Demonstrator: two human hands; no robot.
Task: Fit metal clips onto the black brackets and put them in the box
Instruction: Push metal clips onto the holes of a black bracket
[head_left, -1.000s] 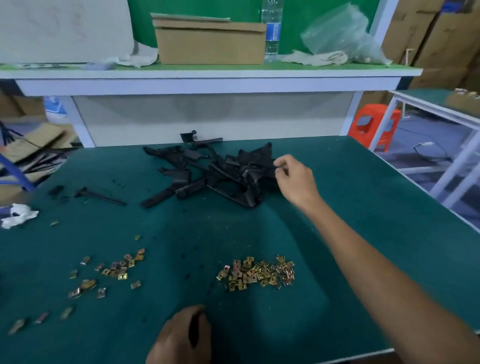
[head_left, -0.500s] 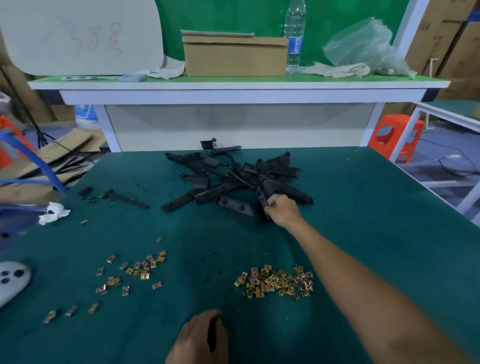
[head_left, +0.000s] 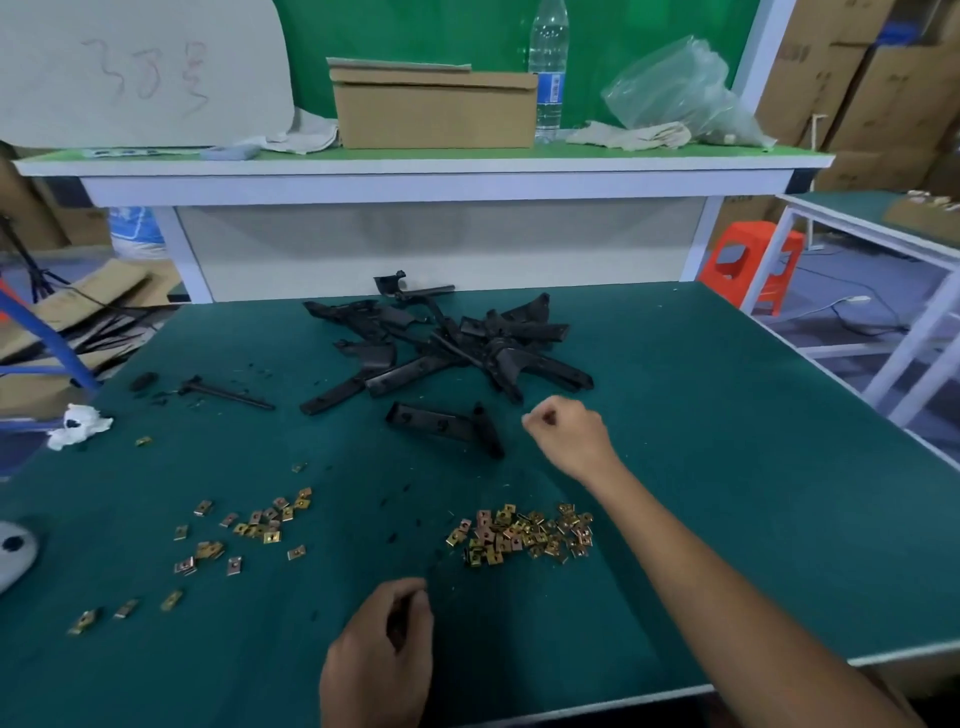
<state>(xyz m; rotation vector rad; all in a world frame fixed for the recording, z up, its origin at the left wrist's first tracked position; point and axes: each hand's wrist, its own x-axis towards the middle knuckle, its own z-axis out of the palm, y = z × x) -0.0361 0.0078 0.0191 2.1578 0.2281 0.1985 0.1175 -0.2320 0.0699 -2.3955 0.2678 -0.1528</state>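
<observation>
The right hand (head_left: 569, 436) has come back from the pile (head_left: 467, 343), where half a second ago it was gripping among the black parts. One bracket (head_left: 441, 423) now lies free on the table, just to that hand's left and apart from the pile beyond it. The hand's fingers are curled tight with nothing visible in them, so it seems to have dragged the bracket clear and let go.

The left hand (head_left: 384, 654) has barely moved. It is curled near the table's front edge, and a dark gap shows inside the fingers. Whether that is a part or only shadow I cannot tell.

The clips (head_left: 519, 535) lie heaped between the two hands, with more scattered left of the left hand. The box (head_left: 434, 109) stands far beyond both hands on the shelf. A bracket appears singled out, but no clip is fitted yet.
</observation>
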